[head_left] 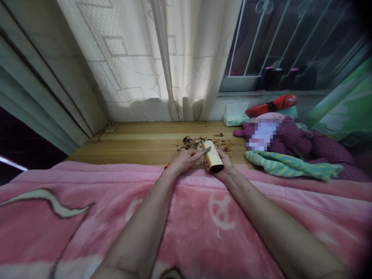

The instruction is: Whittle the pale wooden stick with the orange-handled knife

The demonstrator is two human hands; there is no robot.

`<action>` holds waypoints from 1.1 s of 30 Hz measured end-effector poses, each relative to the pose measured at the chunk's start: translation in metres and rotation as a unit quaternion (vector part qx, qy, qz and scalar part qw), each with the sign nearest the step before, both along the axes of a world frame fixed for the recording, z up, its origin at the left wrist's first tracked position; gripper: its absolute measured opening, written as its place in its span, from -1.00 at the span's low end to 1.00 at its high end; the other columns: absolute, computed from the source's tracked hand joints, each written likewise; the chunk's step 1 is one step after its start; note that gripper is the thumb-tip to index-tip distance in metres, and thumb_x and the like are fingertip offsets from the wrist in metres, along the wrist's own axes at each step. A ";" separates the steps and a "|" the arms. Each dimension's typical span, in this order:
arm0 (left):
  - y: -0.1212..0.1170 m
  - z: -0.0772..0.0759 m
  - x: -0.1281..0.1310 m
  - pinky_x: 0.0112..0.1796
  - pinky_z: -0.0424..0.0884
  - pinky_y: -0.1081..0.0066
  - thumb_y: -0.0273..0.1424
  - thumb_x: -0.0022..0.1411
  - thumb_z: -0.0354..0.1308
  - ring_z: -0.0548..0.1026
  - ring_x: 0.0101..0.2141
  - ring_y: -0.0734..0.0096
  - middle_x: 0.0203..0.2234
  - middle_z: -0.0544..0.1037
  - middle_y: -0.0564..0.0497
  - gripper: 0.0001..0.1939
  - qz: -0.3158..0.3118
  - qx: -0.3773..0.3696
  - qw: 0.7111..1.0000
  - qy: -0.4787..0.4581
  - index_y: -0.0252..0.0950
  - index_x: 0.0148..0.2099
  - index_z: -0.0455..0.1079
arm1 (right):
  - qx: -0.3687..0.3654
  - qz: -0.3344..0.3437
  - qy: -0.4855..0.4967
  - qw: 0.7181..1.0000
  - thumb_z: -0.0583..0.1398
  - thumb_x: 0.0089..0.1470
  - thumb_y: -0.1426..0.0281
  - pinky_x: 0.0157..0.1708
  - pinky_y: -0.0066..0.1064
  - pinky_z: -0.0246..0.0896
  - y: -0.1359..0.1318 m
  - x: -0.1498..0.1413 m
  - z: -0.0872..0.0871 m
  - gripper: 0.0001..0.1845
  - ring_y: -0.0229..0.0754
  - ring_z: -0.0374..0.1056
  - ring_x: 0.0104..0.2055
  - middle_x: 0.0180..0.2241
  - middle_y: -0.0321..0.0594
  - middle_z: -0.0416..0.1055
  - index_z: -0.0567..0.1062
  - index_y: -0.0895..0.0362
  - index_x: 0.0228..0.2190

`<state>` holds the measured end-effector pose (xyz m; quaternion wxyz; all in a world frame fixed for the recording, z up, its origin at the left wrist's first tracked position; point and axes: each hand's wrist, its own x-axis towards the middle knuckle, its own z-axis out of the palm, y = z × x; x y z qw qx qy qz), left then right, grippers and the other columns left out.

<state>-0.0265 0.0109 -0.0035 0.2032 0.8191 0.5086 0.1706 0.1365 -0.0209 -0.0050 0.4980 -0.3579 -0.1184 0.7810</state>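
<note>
My left hand (183, 159) is closed around a knife with a short thin blade (207, 149); most of its handle is hidden, and a bit of orange (166, 166) shows behind the wrist. The blade lies across the upper face of a pale wooden block (214, 155) with rounded sides and a dark end. Holding that block from below and from its right side is my right hand (225, 164), fingers curled around it. Behind the block, a heap of wood shavings and dark bark chips (193, 143) lies on the wooden board surface (139, 143).
A pink blanket (186, 232) covers the front, under my forearms. To the right lie a striped cloth (293, 164), a purple checked stuffed item (299, 135), a tissue pack (234, 116) and a red object (271, 106). Curtains (130, 58) and a barred window (279, 42) stand behind.
</note>
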 end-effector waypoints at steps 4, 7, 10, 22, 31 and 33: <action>0.002 0.000 0.000 -0.51 0.08 0.51 0.11 0.08 -0.27 0.29 -0.53 0.46 -0.58 0.38 0.04 -0.38 0.059 0.005 0.998 0.003 -0.25 -0.37 0.41 | -0.002 0.032 -0.003 0.999 -0.16 0.11 0.24 -0.75 -0.43 0.12 -0.001 0.000 0.004 -0.60 -0.18 0.24 -0.67 -0.68 -0.19 0.29 0.32 0.25 -0.28; 0.003 0.001 -0.001 -0.50 0.08 0.50 0.12 0.08 -0.28 0.32 -0.50 0.44 -0.54 0.42 0.03 -0.37 0.079 0.003 0.997 0.006 -0.23 -0.33 0.42 | -0.003 0.040 -0.005 0.999 -0.18 0.12 0.24 -0.75 -0.43 0.11 -0.003 -0.001 0.007 -0.57 -0.18 0.23 -0.67 -0.69 -0.18 0.29 0.32 0.26 -0.27; 0.002 0.003 -0.001 -0.50 0.08 0.49 0.14 0.06 -0.30 0.33 -0.49 0.41 -0.51 0.45 0.01 -0.35 0.090 0.006 0.996 0.021 -0.23 -0.33 0.42 | -0.016 0.043 -0.006 0.999 -0.19 0.12 0.21 -0.75 -0.44 0.12 -0.004 -0.002 0.009 -0.56 -0.19 0.23 -0.67 -0.68 -0.18 0.30 0.31 0.25 -0.26; 0.000 0.005 0.000 -0.50 0.08 0.48 0.15 0.06 -0.33 0.32 -0.50 0.40 -0.53 0.44 0.00 -0.32 0.085 0.001 0.996 0.023 -0.25 -0.37 0.41 | -0.026 0.042 -0.019 0.999 -0.19 0.12 0.21 -0.71 -0.43 0.15 -0.005 -0.002 0.008 -0.56 -0.19 0.25 -0.64 -0.66 -0.12 0.31 0.31 0.26 -0.27; 0.001 0.003 0.000 -0.53 0.05 0.49 0.16 0.05 -0.34 0.31 -0.52 0.44 -0.54 0.43 0.02 -0.33 0.087 0.007 0.996 0.035 -0.22 -0.40 0.40 | -0.029 0.040 -0.018 0.999 -0.18 0.11 0.22 -0.71 -0.43 0.15 -0.002 -0.001 0.004 -0.57 -0.20 0.25 -0.64 -0.65 -0.13 0.32 0.31 0.25 -0.29; 0.003 0.003 -0.002 -0.52 0.07 0.49 0.16 0.05 -0.34 0.33 -0.51 0.42 -0.52 0.44 0.01 -0.33 0.102 0.007 0.994 0.035 -0.22 -0.39 0.40 | -0.033 0.048 -0.015 0.998 -0.17 0.11 0.21 -0.71 -0.43 0.15 -0.004 -0.002 0.005 -0.58 -0.19 0.25 -0.64 -0.65 -0.14 0.32 0.31 0.25 -0.28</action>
